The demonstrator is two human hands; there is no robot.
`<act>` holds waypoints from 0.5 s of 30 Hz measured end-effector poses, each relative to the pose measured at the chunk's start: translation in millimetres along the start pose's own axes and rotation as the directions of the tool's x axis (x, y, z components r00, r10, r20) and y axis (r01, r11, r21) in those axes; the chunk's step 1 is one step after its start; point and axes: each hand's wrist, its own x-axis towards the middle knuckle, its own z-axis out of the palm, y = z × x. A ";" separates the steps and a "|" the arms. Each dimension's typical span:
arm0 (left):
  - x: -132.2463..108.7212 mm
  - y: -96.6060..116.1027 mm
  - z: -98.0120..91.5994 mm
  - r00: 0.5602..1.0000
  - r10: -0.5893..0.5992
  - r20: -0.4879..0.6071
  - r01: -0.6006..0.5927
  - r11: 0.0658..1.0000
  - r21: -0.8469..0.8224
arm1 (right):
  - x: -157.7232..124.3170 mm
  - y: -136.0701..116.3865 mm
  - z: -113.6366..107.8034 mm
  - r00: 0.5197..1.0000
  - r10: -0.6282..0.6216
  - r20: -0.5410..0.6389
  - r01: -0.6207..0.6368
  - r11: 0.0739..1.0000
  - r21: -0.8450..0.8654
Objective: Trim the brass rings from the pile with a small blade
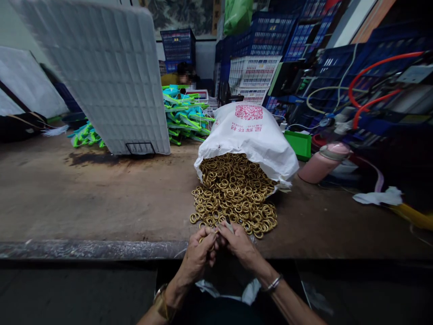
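Brass-coloured rings (237, 198) are heaped at the open mouth of a white sack (250, 131), and their near edge is spread almost to the hands. The deeper part of the filling is hidden by the sack itself. Between the fingertips, the details are small and partly covered; a dark, narrow tip (228, 219) is seen by the right thumb, but what it belongs to cannot be made out. The sack is laid on the wooden table (101, 203) with its mouth turned toward the person, and its long axis is directed away across the table. The loose rings are turned in many directions. Both forearms, cut off below, are stretched forward and brought together. The left hand (198, 253) is curled, and a ring (202, 240) is pinched by its fingers. The right hand (241, 246) is bent inward close beside it; whether anything is grasped there cannot be told.
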 end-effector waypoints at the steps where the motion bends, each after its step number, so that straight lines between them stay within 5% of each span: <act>1: 0.0 0.9 0.3 1.000 0.000 0.005 0.000 1.000 -0.006 | -0.4 -1.2 0.2 1.000 0.014 0.013 -0.014 1.000 0.013; 6: 3.5 1.3 -2.9 1.000 -0.013 0.012 0.013 1.000 -0.023 | 2.4 -3.2 -0.7 1.000 -0.020 0.004 0.020 0.999 -0.026; 15: 6.8 -0.8 -6.6 0.997 -0.065 -0.034 0.068 0.993 0.095 | 4.7 -8.1 -3.0 0.982 -0.186 -0.026 0.167 0.927 -0.336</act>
